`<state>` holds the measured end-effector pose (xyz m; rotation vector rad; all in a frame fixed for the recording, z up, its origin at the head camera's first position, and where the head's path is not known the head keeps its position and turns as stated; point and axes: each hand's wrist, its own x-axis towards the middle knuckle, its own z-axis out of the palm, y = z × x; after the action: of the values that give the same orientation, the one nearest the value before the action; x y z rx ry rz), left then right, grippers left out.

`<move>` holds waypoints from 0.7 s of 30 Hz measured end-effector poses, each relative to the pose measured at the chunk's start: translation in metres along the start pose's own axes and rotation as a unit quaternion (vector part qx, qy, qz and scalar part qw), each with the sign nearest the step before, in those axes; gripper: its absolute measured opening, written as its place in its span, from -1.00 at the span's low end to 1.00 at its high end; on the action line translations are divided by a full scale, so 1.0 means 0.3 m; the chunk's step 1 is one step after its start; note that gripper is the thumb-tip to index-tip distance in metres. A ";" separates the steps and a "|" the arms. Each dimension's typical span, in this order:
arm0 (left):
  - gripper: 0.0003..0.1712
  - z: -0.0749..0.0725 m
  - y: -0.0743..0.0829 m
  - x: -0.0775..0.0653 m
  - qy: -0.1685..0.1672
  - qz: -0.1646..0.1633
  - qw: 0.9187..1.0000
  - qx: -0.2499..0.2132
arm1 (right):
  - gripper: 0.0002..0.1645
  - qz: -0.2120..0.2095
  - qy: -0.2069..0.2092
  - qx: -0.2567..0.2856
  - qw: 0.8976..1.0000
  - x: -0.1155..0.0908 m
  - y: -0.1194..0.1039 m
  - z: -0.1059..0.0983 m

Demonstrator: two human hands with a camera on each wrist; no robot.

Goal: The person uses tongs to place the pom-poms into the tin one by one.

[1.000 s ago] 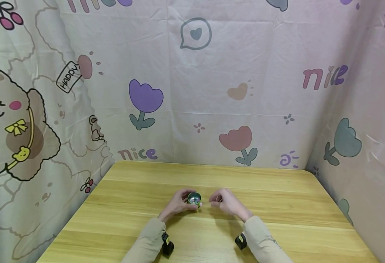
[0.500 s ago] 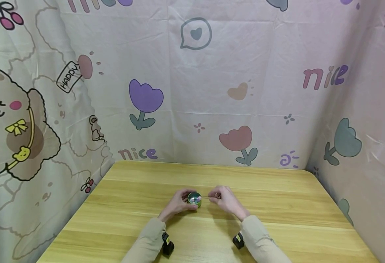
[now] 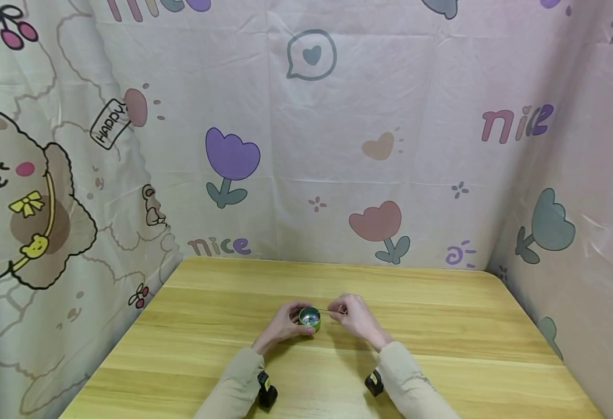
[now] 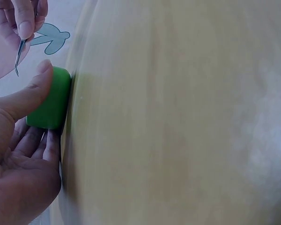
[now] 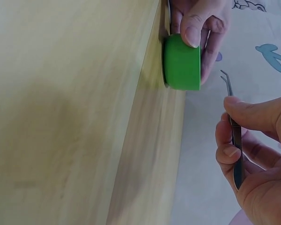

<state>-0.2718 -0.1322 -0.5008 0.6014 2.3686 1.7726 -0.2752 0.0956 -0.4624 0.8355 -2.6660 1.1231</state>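
Note:
My left hand (image 3: 285, 321) holds a small round green cup (image 5: 183, 68) on the table, thumb on the near side and fingers round the far side. Small pale and shiny bits lie inside it in the head view. My right hand (image 3: 358, 317) pinches a pair of bent-tip metal tweezers (image 5: 236, 136) between thumb and fingers, just right of the cup. The two tweezer tips stand slightly apart above the cup's rim level, with nothing visible between them. In the left wrist view the green wall (image 4: 56, 103) sits between thumb and fingers.
The wooden table (image 3: 233, 291) spreads around both hands. Behind it and at both sides hangs a printed cloth (image 3: 306, 145). A black wrist camera (image 3: 267, 393) sits at the left sleeve, and another black camera (image 3: 374, 383) at the right one.
The right hand has shifted left and slightly away with the tweezers. A small pinkish-white bit at their tips passed from beside the cup to over it, and no longer shows there.

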 end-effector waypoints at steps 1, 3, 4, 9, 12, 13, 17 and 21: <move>-0.27 0.000 -0.001 0.000 0.000 0.000 1.000 -0.001 | -0.90 0.001 0.001 -0.001 1.000 0.000 -0.001 0.001; -0.27 0.000 -0.003 0.002 -0.001 0.000 1.000 -0.001 | -0.91 0.002 0.003 -0.002 1.000 0.000 -0.001 0.002; -0.28 -0.001 -0.005 0.002 -0.001 0.002 1.000 0.000 | -0.91 0.002 0.004 -0.003 1.000 0.000 -0.002 0.003; -0.28 -0.004 -0.010 0.005 -0.003 0.003 1.000 -0.001 | -0.90 0.005 0.004 -0.002 1.000 -0.004 -0.002 -0.001; -0.28 -0.006 -0.008 0.002 -0.007 0.006 1.000 0.001 | -0.89 0.008 0.003 0.001 1.000 -0.006 0.001 -0.001; -0.28 -0.006 -0.008 0.001 -0.008 0.006 1.000 0.002 | -0.88 0.012 0.003 0.004 1.000 -0.007 0.002 -0.001; -0.27 -0.007 -0.009 0.000 -0.010 0.008 1.000 0.003 | -0.87 0.022 0.005 0.012 1.000 -0.010 0.008 -0.001; -0.26 -0.009 -0.014 0.002 -0.012 0.009 1.000 -0.009 | -0.89 0.025 0.012 0.012 1.000 -0.013 0.015 -0.003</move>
<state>-0.2742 -0.1355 -0.5039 0.6404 2.3374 1.7823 -0.2742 0.1006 -0.4657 0.7585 -2.6723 1.1701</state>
